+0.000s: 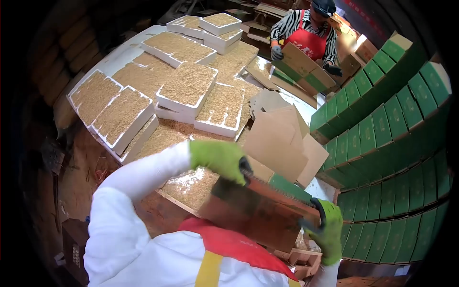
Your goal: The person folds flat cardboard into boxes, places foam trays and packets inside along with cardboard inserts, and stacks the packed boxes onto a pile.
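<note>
In front of my chest is a brown and green cardboard box (260, 213), tilted and partly blurred. My left hand (222, 161), in a lime-green glove with dark fingertips, grips its upper left corner. At the opposite end my right hand (327, 232), gloved alike, has its fingers wrapped over the box's edge. Just beyond the box lies a pile of flat cardboard sheets (277, 138). How far the box is folded open cannot be made out.
White foam trays (217, 126) full of small tan grains stand on the table, some stacked, with loose grains (138, 74) around them. Rows of green boxes (377, 136) rise on the right. Across the table a co-worker in a red apron (306, 43) handles another cardboard box (303, 69).
</note>
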Tool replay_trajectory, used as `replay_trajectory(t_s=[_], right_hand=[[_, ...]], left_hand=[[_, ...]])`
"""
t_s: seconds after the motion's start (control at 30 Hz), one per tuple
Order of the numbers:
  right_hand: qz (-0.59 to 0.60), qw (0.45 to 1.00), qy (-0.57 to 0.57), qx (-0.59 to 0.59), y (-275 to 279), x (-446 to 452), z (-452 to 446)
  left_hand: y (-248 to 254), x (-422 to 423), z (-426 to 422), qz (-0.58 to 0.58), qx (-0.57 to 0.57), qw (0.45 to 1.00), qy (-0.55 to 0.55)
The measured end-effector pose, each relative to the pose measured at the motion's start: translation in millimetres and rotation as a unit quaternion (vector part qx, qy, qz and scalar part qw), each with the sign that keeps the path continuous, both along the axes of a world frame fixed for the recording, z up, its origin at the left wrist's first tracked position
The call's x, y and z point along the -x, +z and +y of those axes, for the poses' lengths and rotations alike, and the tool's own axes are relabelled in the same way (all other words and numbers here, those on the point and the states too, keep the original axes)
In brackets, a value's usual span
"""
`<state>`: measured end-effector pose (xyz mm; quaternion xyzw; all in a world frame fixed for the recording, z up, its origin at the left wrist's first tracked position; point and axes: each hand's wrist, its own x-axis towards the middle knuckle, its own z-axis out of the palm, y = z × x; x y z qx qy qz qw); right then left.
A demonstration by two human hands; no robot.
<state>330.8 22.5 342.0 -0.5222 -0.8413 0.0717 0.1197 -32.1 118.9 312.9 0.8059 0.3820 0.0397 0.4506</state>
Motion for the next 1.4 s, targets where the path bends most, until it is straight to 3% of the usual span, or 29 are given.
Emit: replay_trajectory(t_s=[0.03, 0.07, 0.1, 0.17, 0.2, 0.23, 0.27, 0.33, 0.4, 0.47, 0.53, 0.63, 0.67, 0.7, 0.73, 0.77, 0.8, 0.87, 0.97, 1.0, 1.03, 1.07, 1.1, 1.13, 1.17, 1.23, 1.3, 1.33, 1.4], right_hand=[[-0.041, 0.994, -0.039, -0.096, -32.7, -8.9, 13.5], [-0.029, 0.989, -0.04, -0.139, -31.8, -0.2, 33.6], [-0.012, 0.992, -0.023, -0.124, -31.2, -2.3, 46.8], [0.001, 0.998, -0.001, -0.068, -25.0, -5.9, 60.0], [-0.006, 0.999, 0.008, -0.035, -16.1, -4.8, 64.9], [-0.016, 1.0, 0.017, 0.002, -5.8, -6.4, 68.4], [0.009, 0.993, -0.01, 0.113, 8.2, -7.7, 75.7], [0.275, 0.917, 0.074, 0.278, 8.1, -14.5, 95.9], [0.227, 0.9, 0.014, 0.372, 22.3, -3.6, 105.1], [0.059, 0.939, 0.073, 0.331, 8.0, -21.2, 127.5], [0.065, 0.989, 0.105, 0.078, -6.1, -21.8, 135.9], [-0.006, 0.995, 0.098, -0.022, 22.2, 49.4, 129.5], [-0.03, 0.975, 0.147, -0.163, -2.1, 55.3, 132.5], [-0.025, 0.977, 0.152, -0.149, -35.9, 65.5, 141.6], [-0.019, 0.976, 0.159, -0.144, -53.8, 73.5, 152.7], [-0.021, 0.976, 0.167, -0.137, -48.7, 76.1, 161.7], [-0.024, 0.979, 0.164, -0.118, -51.5, 75.2, 158.3], [-0.017, 0.985, 0.146, -0.089, -45.7, 53.4, 157.9], [0.006, 0.988, 0.145, -0.055, -44.3, 68.5, 164.9], [0.072, 0.981, 0.179, -0.023, -39.1, 73.8, 167.2], [0.14, 0.969, 0.205, 0.006, -31.1, 77.5, 168.5], [0.209, 0.95, 0.228, 0.036, -23.6, 79.2, 166.1], [0.249, 0.95, 0.189, 0.023, 2.5, 73.5, 142.2], [0.219, 0.96, 0.162, -0.067, 19.3, 50.9, 129.1], [0.129, 0.966, 0.085, -0.206, 33.0, 26.8, 103.2], [0.028, 0.998, -0.023, -0.057, 47.8, -23.8, 60.6], [-0.139, 0.979, 0.126, 0.077, 58.6, -7.3, 1.4], [-0.152, 0.959, 0.208, 0.117, 51.9, 7.2, -11.3], [-0.05, 0.927, 0.281, 0.245, 15.2, 22.2, 5.6]], left_hand=[[14.9, -9.5, 19.9, 0.096, 0.07, 0.992, 0.039], [12.6, -14.9, 24.8, 0.105, -0.236, 0.966, 0.003], [15.6, -28.3, 23.1, 0.152, -0.36, 0.92, 0.018], [-13.2, -73.8, 16.1, 0.087, -0.576, 0.808, 0.092], [-10.8, -88.5, 0.8, 0.04, -0.566, 0.822, 0.055], [1.6, -108.5, -11.5, 0.106, -0.392, 0.914, -0.028], [-12.2, -115.6, -24.6, 0.058, -0.482, 0.874, 0.022], [-40.5, -120.8, -41.3, -0.034, -0.646, 0.755, 0.107], [-36.1, -116.8, -60.2, -0.008, -0.653, 0.753, 0.079], [-29.6, -111.2, -72.5, -0.016, -0.638, 0.768, 0.052], [-21.8, -103.8, -72.1, -0.051, -0.604, 0.795, 0.026], [-6.4, -127.6, -91.8, -0.089, -0.445, 0.891, -0.016], [-1.1, -140.1, -97.0, -0.085, -0.379, 0.921, -0.036], [-17.3, -163.2, -104.4, -0.1, -0.394, 0.91, -0.082], [-37.7, -171.0, -114.7, -0.156, -0.555, 0.817, -0.034], [-37.9, -168.8, -108.0, -0.201, -0.548, 0.812, -0.025], [-39.4, -162.6, -110.1, -0.253, -0.529, 0.81, -0.024], [17.3, -52.3, -86.3, -0.402, -0.307, 0.858, 0.087], [-45.6, -40.4, -47.0, -0.305, -0.449, 0.832, 0.119], [-59.5, -38.5, -44.5, -0.275, -0.495, 0.812, 0.142], [-67.0, -66.0, -53.4, -0.172, -0.55, 0.817, 0.025], [-120.5, -96.8, -29.4, -0.033, -0.502, 0.85, -0.155], [-135.0, -99.5, -21.0, -0.015, -0.474, 0.867, -0.155], [-144.5, -104.9, -21.6, -0.005, -0.441, 0.885, -0.151], [-123.1, -98.0, -30.9, -0.084, -0.49, 0.865, -0.075], [-103.0, -75.6, -40.2, -0.155, -0.548, 0.821, 0.045], [-105.1, -79.1, -40.2, -0.148, -0.465, 0.87, 0.062], [-104.3, -81.1, -39.0, -0.141, -0.425, 0.892, 0.056], [-104.6, -83.2, -39.2, -0.283, -0.2, 0.935, 0.078]])
